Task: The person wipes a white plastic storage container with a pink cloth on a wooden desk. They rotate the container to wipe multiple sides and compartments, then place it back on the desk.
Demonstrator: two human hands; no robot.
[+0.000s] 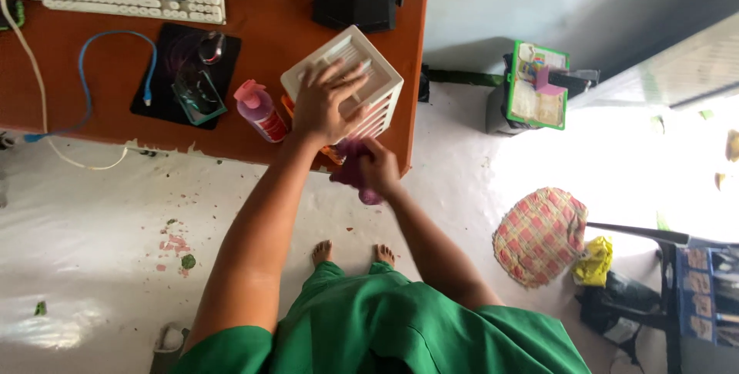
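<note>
Keep the left hand (327, 105) spread flat on the white slatted box (344, 85) while the right hand (377, 168), closed around the purple cloth (352, 174), wipes its side.

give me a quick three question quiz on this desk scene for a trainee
1. True or false: the left hand lies flat on top of the white slatted box.
2. What does the right hand hold? A) a purple cloth B) a blue cable C) a keyboard
3. Fill in: the pink-capped bottle stands to the ___ of the white slatted box in the picture.

Key: 1 true; 2 A, the purple cloth, pressed near the box's front side; 3 left, on the brown desk.
</note>
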